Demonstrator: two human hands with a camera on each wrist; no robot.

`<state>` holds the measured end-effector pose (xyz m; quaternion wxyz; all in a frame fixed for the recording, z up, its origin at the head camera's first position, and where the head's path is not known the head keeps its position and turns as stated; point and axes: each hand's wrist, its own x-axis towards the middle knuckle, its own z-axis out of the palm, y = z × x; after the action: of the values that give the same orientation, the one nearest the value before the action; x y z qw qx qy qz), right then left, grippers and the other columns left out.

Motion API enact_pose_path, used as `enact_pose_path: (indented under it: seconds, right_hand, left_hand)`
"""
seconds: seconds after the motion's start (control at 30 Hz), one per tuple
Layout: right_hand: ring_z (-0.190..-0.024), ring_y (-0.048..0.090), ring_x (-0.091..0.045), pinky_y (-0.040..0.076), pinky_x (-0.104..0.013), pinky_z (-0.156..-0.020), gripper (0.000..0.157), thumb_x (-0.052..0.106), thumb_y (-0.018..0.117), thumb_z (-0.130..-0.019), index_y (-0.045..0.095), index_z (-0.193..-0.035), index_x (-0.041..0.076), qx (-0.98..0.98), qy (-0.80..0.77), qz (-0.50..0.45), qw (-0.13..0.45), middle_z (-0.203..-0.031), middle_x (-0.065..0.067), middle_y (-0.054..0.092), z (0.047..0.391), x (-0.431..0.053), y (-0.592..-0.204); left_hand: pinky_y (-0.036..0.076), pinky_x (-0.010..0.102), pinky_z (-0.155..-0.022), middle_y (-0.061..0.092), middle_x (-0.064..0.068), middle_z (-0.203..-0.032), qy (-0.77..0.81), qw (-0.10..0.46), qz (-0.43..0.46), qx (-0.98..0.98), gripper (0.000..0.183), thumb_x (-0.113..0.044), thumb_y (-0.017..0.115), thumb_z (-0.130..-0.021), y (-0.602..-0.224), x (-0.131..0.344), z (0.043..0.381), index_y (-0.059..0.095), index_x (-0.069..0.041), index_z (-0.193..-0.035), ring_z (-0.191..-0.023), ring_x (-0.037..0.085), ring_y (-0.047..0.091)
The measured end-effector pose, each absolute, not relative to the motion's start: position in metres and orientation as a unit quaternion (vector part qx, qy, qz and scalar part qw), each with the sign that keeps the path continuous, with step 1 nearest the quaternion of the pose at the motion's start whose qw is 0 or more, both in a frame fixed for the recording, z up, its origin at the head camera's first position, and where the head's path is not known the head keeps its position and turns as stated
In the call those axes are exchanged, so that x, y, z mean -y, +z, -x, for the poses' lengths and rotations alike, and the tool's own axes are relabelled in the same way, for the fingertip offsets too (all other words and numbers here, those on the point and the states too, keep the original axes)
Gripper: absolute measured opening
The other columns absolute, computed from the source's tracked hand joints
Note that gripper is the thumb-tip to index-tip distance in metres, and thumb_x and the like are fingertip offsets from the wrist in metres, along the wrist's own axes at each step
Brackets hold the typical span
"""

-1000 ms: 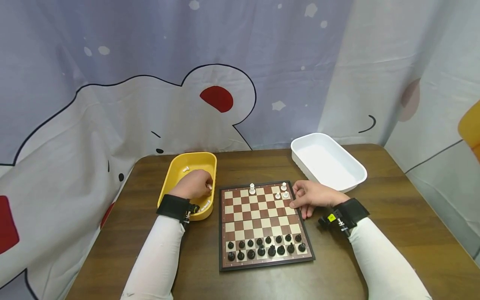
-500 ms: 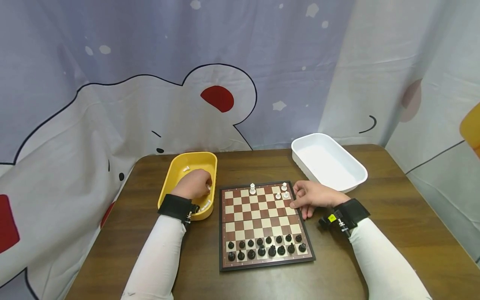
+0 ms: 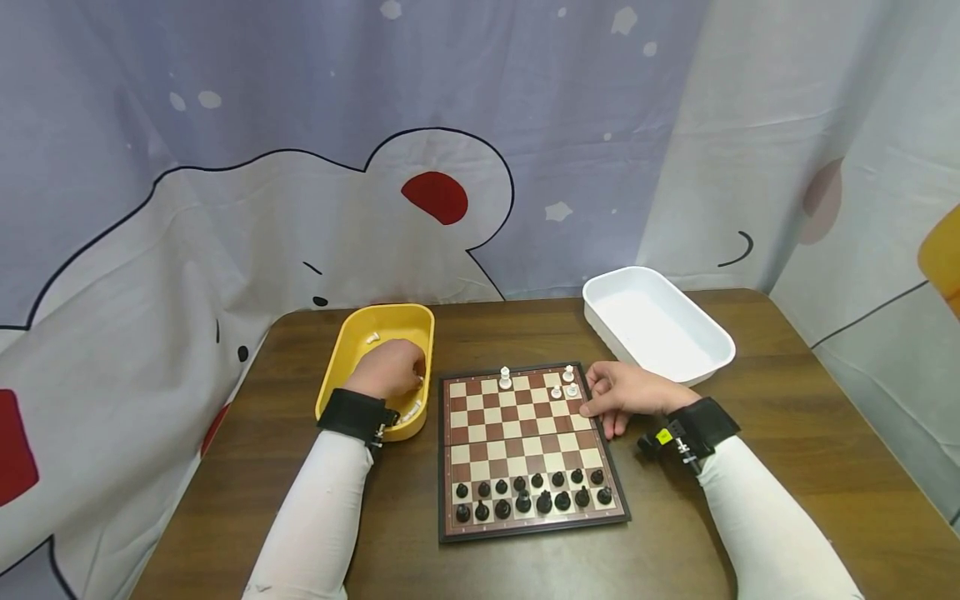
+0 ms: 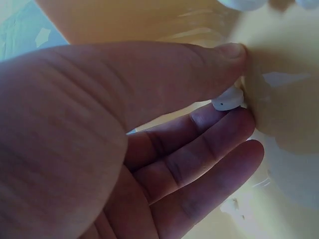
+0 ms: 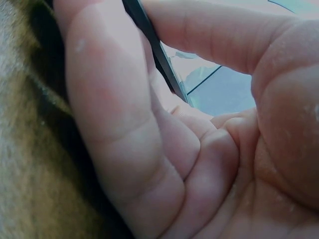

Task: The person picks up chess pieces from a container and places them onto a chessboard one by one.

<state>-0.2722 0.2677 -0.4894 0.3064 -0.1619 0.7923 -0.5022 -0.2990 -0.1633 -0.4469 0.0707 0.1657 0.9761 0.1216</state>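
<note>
My left hand (image 3: 386, 367) is down inside a yellow tray (image 3: 392, 320) left of the chessboard. In the left wrist view its thumb and fingers pinch a small white chess piece (image 4: 229, 101), mostly covered by the thumb, so its kind cannot be told. At the board's right edge, my right hand (image 3: 621, 392) grips the chessboard (image 3: 517, 425), thumb on top and fingers along the side. The right wrist view shows the dark board edge (image 5: 167, 69) between thumb and fingers. A tall white piece (image 3: 505, 378), a white rook (image 3: 567, 373) and two white pawns (image 3: 572, 390) stand on the far rows.
Two rows of black chess pieces (image 3: 522, 501) stand on the near side of the board. More white pieces (image 3: 372, 338) lie in the yellow tray. A white tray (image 3: 652, 321) is behind my right hand on the wooden table (image 3: 510, 575). A printed curtain (image 3: 570, 167) hangs behind.
The left fingers shift slightly inside the yellow tray around the white piece. The right hand and the board stay where they were.
</note>
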Motion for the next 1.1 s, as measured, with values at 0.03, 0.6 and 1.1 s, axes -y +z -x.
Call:
enact_pose_path:
  seconds: [0.03,0.6,1.1]
  right_hand:
    - [-0.058,0.075,-0.024,0.061,-0.033,-0.053,0.048,0.016,0.085,-0.099,0.048,-0.120,-0.006,-0.792,-0.503,0.161,0.307,-0.081,-0.018,0.073,0.272,-0.268,-0.489]
    - [-0.058,0.075,-0.024,0.061,-0.033,-0.053,0.049,0.018,0.085,-0.098,0.048,-0.120,-0.005,-0.790,-0.505,0.159,0.311,-0.082,-0.017,0.073,0.273,-0.267,-0.489]
    - [-0.056,0.073,-0.021,0.061,-0.032,-0.052,0.048,0.015,0.084,-0.099,0.046,-0.119,-0.005,-0.787,-0.512,0.156,0.307,-0.080,-0.017,0.072,0.271,-0.267,-0.488]
  left_hand:
    - [0.057,0.039,-0.078,0.072,0.003,-0.087,0.121,0.071,-0.165,-0.976,0.006,-0.005,0.083,-0.097,-0.447,0.163,0.299,0.082,-0.008,-0.102,-0.077,0.022,0.063]
    - [0.054,0.042,-0.077,0.069,0.003,-0.084,0.116,0.026,-0.170,-0.978,0.007,-0.015,0.077,-0.100,-0.436,0.172,0.300,0.077,-0.009,-0.096,-0.078,0.024,0.062]
    - [0.048,0.037,-0.068,0.070,0.004,-0.087,0.167,-0.092,-0.186,-0.964,0.008,-0.015,0.072,-0.099,-0.414,0.168,0.291,0.077,-0.008,-0.099,-0.072,0.021,0.059]
